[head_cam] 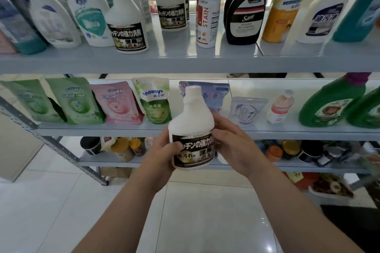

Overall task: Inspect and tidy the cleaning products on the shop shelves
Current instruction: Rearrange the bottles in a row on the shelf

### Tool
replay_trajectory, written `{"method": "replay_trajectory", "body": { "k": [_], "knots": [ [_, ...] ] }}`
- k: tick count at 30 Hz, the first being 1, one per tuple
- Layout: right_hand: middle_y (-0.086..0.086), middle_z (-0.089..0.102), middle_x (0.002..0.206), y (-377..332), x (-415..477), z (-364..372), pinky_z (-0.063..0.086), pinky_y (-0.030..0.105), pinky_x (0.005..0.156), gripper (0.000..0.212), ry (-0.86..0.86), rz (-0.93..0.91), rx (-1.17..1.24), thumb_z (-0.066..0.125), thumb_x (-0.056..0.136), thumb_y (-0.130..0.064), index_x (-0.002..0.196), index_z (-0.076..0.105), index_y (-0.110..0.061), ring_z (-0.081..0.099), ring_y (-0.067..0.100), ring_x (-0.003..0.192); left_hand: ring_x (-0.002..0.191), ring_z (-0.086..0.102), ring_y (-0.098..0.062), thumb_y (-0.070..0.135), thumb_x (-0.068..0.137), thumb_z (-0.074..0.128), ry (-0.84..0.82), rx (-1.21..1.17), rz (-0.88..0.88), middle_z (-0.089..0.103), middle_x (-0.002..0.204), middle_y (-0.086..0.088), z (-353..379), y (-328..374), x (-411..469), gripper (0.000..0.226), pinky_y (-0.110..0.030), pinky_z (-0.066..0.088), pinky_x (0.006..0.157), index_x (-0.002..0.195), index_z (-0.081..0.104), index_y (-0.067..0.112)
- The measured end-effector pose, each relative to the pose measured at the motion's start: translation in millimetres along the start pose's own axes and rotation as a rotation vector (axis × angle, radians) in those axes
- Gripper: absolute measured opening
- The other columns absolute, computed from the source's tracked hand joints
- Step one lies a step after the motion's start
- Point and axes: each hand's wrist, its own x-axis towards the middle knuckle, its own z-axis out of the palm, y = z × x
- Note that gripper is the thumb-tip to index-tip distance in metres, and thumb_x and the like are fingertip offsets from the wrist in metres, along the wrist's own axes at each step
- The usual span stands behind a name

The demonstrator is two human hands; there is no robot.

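A white bottle with a black label (192, 125) is held upright in front of the middle shelf, label facing me. My left hand (159, 154) grips its lower left side, thumb across the label. My right hand (232, 141) wraps around its right side. Two matching white bottles with black labels (127, 24) (173, 4) stand on the top shelf (185, 61), beside a white "STAIN" bottle with a red cap (207, 18) and a black "Sam" bottle (245, 10).
The middle shelf (267, 131) carries green and pink refill pouches (115, 102), a small pink bottle (280, 107) and green jugs (333, 102). Jars and cans crowd the lower shelf (127, 160). A slanted metal brace (61, 148) runs at left. Glossy tiled floor lies below.
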Motion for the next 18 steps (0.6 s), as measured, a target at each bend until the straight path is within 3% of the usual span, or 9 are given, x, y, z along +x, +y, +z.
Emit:
{"method": "replay_trajectory", "body": {
  "k": [3,5,6,8,10,12,14,15,18],
  "knots": [
    [0.020,0.060,0.113,6.2,5.0,21.9,0.054,0.048,0.084,0.047,0.024,-0.038,-0.089,0.082,0.069,-0.033,0.114,0.070,-0.041,0.065,0.028,0.101,0.114,0.066,-0.041,0.030,0.072,0.062,0.117,-0.149,-0.172,0.069,0.123,-0.023,-11.7,10.7,-0.3,0.070,-0.057,0.052,0.100,0.136,0.056,0.003],
    [0.017,0.060,0.105,7.1,9.2,35.2,0.059,0.046,0.080,0.041,0.075,-0.051,-0.123,0.082,0.071,-0.034,0.109,0.068,-0.040,0.068,0.029,0.097,0.096,0.071,-0.038,0.041,0.087,0.057,0.127,-0.092,-0.239,0.074,0.109,-0.020,-18.9,17.2,-1.7,0.051,-0.050,0.060,0.076,0.124,0.065,0.007],
    [0.014,0.062,0.102,6.9,10.9,41.5,0.060,0.046,0.080,0.037,0.101,-0.044,-0.125,0.080,0.074,-0.034,0.109,0.067,-0.038,0.069,0.029,0.095,0.089,0.071,-0.036,0.052,0.087,0.062,0.116,-0.087,-0.258,0.074,0.104,-0.020,-23.3,18.4,-2.6,0.055,-0.043,0.061,0.061,0.120,0.066,0.008],
    [0.009,0.063,0.097,6.8,12.9,51.2,0.060,0.043,0.078,0.035,0.125,-0.035,-0.146,0.076,0.081,-0.034,0.114,0.066,-0.033,0.070,0.026,0.092,0.088,0.070,-0.035,0.067,0.056,0.086,0.054,-0.102,-0.270,0.073,0.105,-0.022,-32.1,17.9,-2.8,0.090,-0.037,0.059,0.048,0.121,0.066,0.009],
    [0.004,0.065,0.091,3.8,13.9,59.5,0.058,0.035,0.067,0.025,0.137,-0.024,-0.220,0.070,0.094,-0.028,0.117,0.063,-0.027,0.070,0.018,0.081,0.082,0.074,-0.029,0.062,0.033,0.097,0.002,-0.073,-0.228,0.075,0.101,-0.017,-40.7,18.2,-2.9,0.103,-0.037,0.060,0.051,0.118,0.066,0.012],
    [-0.006,0.064,0.077,-4.3,15.6,69.7,0.050,0.028,0.057,0.009,0.173,-0.006,-0.340,0.059,0.102,-0.028,0.110,0.062,-0.025,0.061,0.009,0.063,0.094,0.075,-0.029,0.048,0.039,0.099,0.001,0.040,-0.147,0.074,0.112,-0.015,-49.4,20.9,-0.1,0.100,-0.044,0.063,0.068,0.125,0.059,0.018],
    [-0.018,0.057,0.067,-18.4,20.1,79.9,0.041,0.024,0.060,0.014,0.226,-0.022,-0.524,0.053,0.103,-0.039,0.094,0.061,-0.031,0.050,0.003,0.057,0.106,0.072,-0.024,0.035,0.050,0.096,0.041,0.277,-0.038,0.071,0.122,-0.009,-57.1,27.5,0.9,0.091,-0.046,0.061,0.086,0.130,0.053,0.027],
    [-0.019,0.057,0.069,-26.5,24.4,84.8,0.038,0.024,0.061,0.019,0.255,-0.051,-0.627,0.051,0.102,-0.045,0.091,0.059,-0.033,0.049,0.001,0.060,0.103,0.071,-0.013,0.033,0.052,0.096,0.066,0.454,0.015,0.072,0.119,0.001,-60.1,31.8,0.1,0.087,-0.038,0.061,0.087,0.127,0.052,0.034],
    [-0.013,0.058,0.087,-49.1,37.4,102.1,0.042,0.031,0.067,0.029,0.289,-0.128,-1.009,0.042,0.101,-0.056,0.095,0.056,-0.031,0.055,0.007,0.080,0.091,0.061,0.011,0.039,0.055,0.096,0.192,0.894,0.192,0.061,0.105,0.026,-61.0,46.6,-11.3,0.079,-0.011,0.052,0.068,0.113,0.043,0.049]
  ]
}}
